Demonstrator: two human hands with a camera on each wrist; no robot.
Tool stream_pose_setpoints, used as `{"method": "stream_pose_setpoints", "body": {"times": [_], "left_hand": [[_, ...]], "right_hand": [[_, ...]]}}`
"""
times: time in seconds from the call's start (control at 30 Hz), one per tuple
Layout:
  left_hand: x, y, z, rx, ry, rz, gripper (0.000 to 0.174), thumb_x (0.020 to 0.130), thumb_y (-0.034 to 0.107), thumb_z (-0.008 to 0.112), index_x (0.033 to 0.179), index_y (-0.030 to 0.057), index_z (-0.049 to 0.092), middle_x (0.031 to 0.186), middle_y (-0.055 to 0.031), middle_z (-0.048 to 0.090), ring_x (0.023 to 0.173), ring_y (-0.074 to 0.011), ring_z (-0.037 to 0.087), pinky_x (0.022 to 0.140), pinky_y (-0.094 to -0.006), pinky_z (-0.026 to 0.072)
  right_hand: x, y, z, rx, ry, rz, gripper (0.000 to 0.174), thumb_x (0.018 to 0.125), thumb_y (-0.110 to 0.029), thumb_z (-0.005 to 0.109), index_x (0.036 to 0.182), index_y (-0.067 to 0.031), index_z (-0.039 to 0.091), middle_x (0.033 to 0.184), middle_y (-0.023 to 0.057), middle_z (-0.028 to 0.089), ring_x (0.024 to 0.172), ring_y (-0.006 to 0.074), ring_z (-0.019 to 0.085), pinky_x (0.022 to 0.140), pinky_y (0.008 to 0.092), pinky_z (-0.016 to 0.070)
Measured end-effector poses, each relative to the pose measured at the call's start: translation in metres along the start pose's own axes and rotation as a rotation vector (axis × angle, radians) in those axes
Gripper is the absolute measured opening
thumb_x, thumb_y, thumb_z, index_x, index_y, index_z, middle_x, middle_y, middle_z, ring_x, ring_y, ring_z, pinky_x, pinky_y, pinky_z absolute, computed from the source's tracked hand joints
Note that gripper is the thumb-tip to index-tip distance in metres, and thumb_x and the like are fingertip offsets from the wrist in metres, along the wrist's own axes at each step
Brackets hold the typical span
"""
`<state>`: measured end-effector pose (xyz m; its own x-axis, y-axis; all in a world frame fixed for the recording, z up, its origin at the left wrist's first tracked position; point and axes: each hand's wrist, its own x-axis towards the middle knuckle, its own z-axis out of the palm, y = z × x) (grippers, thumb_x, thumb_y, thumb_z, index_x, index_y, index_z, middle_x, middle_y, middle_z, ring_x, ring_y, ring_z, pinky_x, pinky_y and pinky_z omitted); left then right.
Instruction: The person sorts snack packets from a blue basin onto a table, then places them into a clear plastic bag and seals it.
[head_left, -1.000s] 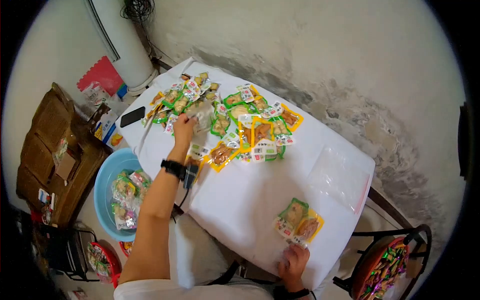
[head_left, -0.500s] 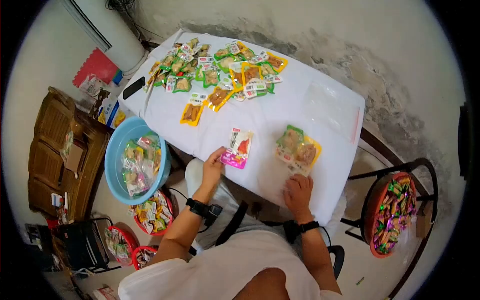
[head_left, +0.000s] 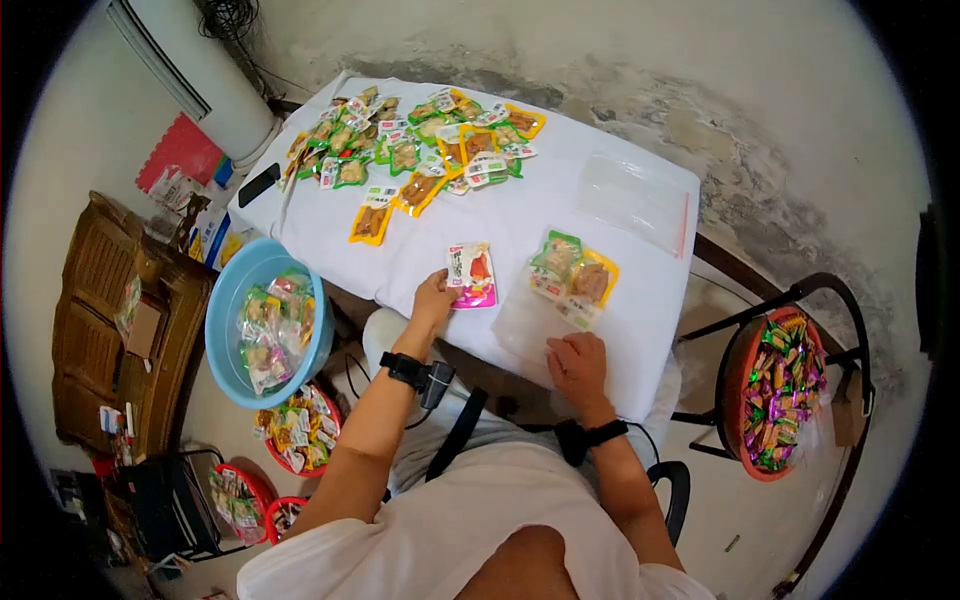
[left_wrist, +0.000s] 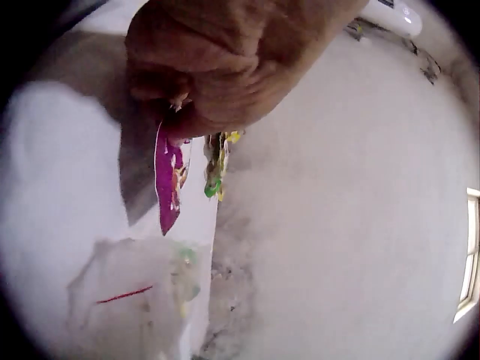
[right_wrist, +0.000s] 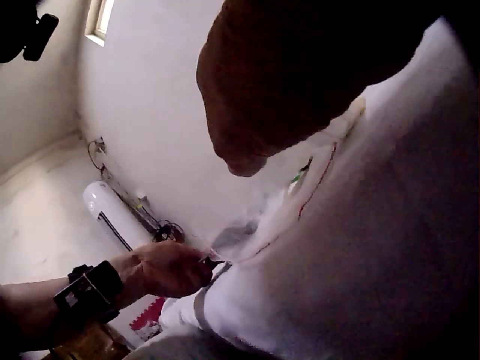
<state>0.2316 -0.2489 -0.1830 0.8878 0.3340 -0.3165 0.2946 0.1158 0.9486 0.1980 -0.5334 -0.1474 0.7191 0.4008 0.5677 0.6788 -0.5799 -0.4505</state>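
My left hand (head_left: 435, 300) pinches the lower left edge of a white and magenta snack packet (head_left: 470, 275) near the table's front edge. Seen from the left wrist, this packet (left_wrist: 166, 180) stands edge-on below the fingers. To its right lies a clear plastic bag (head_left: 522, 325) with a red strip, its mouth toward the person. Inside it are a green-edged packet (head_left: 558, 254) and a yellow-edged packet (head_left: 594, 280). My right hand (head_left: 578, 365) rests at the bag's near right edge, fingers loosely extended; the right wrist view shows it dark.
Many green- and yellow-edged packets (head_left: 400, 155) lie piled across the back left of the white-covered table (head_left: 400, 270). More clear bags (head_left: 635, 200) lie at the right. A phone (head_left: 260, 185) is at the left edge. Beside the table stand a blue basin (head_left: 220, 345) and a red basin (head_left: 742, 400).
The left hand has come from the pile to the table's front with the magenta packet, which now lies closer to the bag. The right hand stays by the bag. The head view has shifted.
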Motion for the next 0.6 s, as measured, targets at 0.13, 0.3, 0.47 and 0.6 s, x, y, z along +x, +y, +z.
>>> {"method": "stream_pose_setpoints", "body": {"times": [0.13,0.3,0.47,0.6], "left_hand": [[-0.033,0.027,-0.015,-0.11,0.009,-0.106,0.036,0.084,-0.003,0.053,0.12,-0.0048,0.051,0.102,-0.0089,0.063,0.082,-0.0128,0.06,0.075,-0.0235,0.0481],[-0.1,0.041,-0.041,-0.253,-0.136,0.013,0.03,0.086,-0.001,0.053,0.115,-0.0024,0.055,0.097,-0.0046,0.064,0.083,-0.011,0.06,0.075,-0.0244,0.0482],[-0.149,0.03,-0.033,0.018,-0.426,-0.188,0.029,0.086,-0.001,0.054,0.115,0.0002,0.057,0.106,-0.0046,0.062,0.09,-0.0108,0.058,0.079,-0.0251,0.0475],[-0.154,0.021,0.012,0.12,-0.477,-0.091,0.033,0.086,-0.003,0.053,0.118,-0.0005,0.055,0.104,-0.0037,0.063,0.092,-0.0109,0.057,0.081,-0.0246,0.0464]], "right_hand": [[0.004,-0.008,-0.008,-0.024,-0.027,0.025,0.018,0.072,-0.013,0.067,0.089,-0.0094,0.063,0.078,0.0069,0.054,0.073,0.0265,0.053,0.066,0.0383,0.0421],[0.01,-0.013,-0.009,0.112,0.01,0.166,0.011,0.075,-0.013,0.065,0.084,-0.0082,0.062,0.077,0.0087,0.055,0.073,0.0285,0.055,0.063,0.0391,0.0443],[0.019,-0.017,-0.012,0.211,0.023,0.267,0.008,0.076,-0.013,0.065,0.081,-0.0079,0.063,0.074,0.0096,0.056,0.071,0.0289,0.056,0.062,0.0387,0.0459],[0.018,-0.015,-0.013,0.185,0.046,0.253,0.007,0.076,-0.014,0.064,0.08,-0.0086,0.063,0.074,0.0093,0.056,0.071,0.028,0.057,0.061,0.0383,0.0467]]}}
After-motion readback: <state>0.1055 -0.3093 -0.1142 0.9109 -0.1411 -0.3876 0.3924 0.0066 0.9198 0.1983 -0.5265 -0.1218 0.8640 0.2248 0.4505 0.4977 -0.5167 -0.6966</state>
